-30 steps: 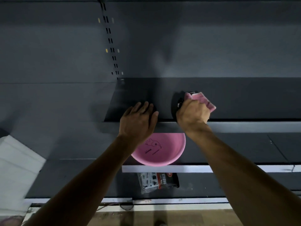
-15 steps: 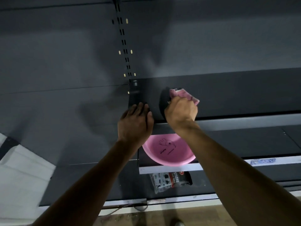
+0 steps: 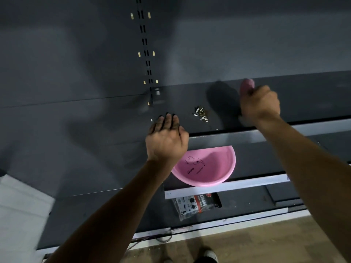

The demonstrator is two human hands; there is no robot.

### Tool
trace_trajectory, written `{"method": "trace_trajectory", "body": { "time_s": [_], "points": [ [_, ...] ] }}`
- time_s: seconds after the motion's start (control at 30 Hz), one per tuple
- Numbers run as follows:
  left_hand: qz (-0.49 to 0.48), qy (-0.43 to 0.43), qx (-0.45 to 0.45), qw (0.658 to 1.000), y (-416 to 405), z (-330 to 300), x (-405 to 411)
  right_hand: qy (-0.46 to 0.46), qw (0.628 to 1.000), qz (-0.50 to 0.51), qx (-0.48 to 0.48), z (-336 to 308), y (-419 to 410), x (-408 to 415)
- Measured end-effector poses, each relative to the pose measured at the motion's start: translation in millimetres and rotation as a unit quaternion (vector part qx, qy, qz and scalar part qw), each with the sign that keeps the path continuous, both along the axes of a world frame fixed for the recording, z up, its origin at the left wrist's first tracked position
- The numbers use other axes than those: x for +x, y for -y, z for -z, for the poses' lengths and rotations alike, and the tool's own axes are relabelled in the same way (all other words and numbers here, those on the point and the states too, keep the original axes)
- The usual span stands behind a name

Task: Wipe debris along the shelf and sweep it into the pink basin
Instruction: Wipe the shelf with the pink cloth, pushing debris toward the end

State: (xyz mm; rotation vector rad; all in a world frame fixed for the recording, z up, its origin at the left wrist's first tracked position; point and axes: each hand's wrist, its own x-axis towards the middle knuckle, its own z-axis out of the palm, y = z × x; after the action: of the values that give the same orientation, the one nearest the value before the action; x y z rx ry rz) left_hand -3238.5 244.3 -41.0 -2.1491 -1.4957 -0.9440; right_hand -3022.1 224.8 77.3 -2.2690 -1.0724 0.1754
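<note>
The shelf (image 3: 284, 95) carries both hands. The pink basin (image 3: 207, 168) sits on the lower shelf, below and between them. The right hand (image 3: 259, 103) grips a pink cloth (image 3: 246, 86); a careless sweep could scatter debris past the basin. The left hand (image 3: 167, 137) rests open-fingered at the shelf edge. The debris (image 3: 201, 113) lies between the hands.

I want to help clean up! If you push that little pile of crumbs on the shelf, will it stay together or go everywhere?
The debris looks like many tiny loose bits, so it would probably scatter rather than slide as one lump. A few specks already lie apart near the shelf edge. The bits seem light; a gentle sweep should tip them into the pink basin below.
</note>
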Motion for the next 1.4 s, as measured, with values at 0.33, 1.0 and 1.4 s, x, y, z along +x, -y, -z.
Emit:
{"method": "trace_trajectory", "body": {
  "time_s": [0.33,1.0,1.4],
  "points": [
    [0.002,0.007,0.016,1.000,0.3,1.0,-0.6,0.054,0.982,-0.112,-0.145,53.1,-31.7,-23.0],
    [-0.015,-0.030,-0.103,0.994,5.6,-7.1,-0.3,-0.010,0.916,-0.398,-0.058,38.2,-12.8,-26.0],
    [-0.032,-0.026,-0.069,0.997,7.2,-1.9,-0.5,0.252,0.946,-0.182,-0.089,28.1,17.9,-20.7]
  ]
}}
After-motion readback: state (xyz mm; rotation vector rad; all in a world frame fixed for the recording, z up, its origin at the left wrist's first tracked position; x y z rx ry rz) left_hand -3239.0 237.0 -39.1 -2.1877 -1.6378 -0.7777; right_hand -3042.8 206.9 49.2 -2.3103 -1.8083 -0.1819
